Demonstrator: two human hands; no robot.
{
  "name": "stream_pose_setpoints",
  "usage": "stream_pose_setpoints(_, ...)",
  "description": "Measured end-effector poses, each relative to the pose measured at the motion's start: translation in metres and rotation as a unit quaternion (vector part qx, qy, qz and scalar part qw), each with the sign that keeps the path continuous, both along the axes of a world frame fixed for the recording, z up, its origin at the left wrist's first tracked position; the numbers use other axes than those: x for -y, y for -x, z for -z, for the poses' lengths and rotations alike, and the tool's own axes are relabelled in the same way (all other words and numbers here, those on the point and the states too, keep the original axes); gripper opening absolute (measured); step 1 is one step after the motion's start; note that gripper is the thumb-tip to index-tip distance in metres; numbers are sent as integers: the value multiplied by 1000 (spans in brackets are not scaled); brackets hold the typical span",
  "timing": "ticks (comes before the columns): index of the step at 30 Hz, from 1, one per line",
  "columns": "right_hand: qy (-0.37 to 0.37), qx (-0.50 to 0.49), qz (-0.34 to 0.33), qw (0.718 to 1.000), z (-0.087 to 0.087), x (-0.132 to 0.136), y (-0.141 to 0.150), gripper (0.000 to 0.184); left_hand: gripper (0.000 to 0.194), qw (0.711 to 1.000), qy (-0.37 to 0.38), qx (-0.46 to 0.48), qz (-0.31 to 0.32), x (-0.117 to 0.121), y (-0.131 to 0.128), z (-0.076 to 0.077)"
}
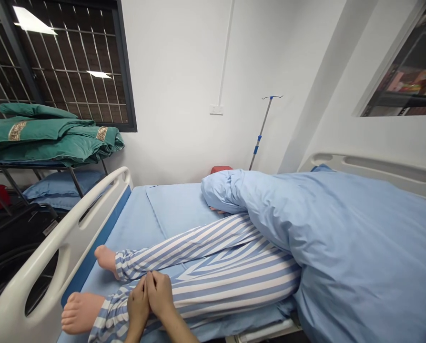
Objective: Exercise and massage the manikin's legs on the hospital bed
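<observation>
My left hand (138, 301) and my right hand (160, 293) are side by side with fingers curled, pressed against each other. They are over the near lower leg of the blue-and-white striped trousers (230, 286). Whether they pinch the cloth between them is hidden. The trousers are on a figure lying on the bed, with smooth, manikin-like bare feet. Its near foot (80, 312) is left of my hands, and the far foot (106, 259) is up and to the left. A light blue quilt (356, 238) covers the figure from the thighs up.
A white footboard (65, 238) closes the bed's left end; a headboard (377, 166) stands at the right. An IV pole (265, 124) rises behind the bed. Folded green bedding (52, 138) lies on a rack at left, above a black wheelchair (16, 238).
</observation>
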State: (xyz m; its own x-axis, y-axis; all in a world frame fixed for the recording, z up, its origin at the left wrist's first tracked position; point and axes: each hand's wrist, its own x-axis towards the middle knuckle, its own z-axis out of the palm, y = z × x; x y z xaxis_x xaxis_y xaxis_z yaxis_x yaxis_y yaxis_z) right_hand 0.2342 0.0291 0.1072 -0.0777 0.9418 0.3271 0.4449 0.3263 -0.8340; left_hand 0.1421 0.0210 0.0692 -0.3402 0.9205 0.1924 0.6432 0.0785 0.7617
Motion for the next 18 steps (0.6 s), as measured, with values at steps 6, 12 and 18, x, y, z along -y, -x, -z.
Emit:
stream_pose_setpoints(6, 9, -35, 20, 999, 16, 0, -3, 41, 37, 996, -12, 83, -17, -4, -9, -12)
stream_pose_setpoints(12, 66, -179, 15, 982, 18, -13, -6, 46, 37, 988, -39, 147, -32, -6, -33, -29)
stream_pose_setpoints(18, 23, -71, 21, 997, 2, -9, -19, 44, 28, 999, 4, 42, -16, -3, -30, -6)
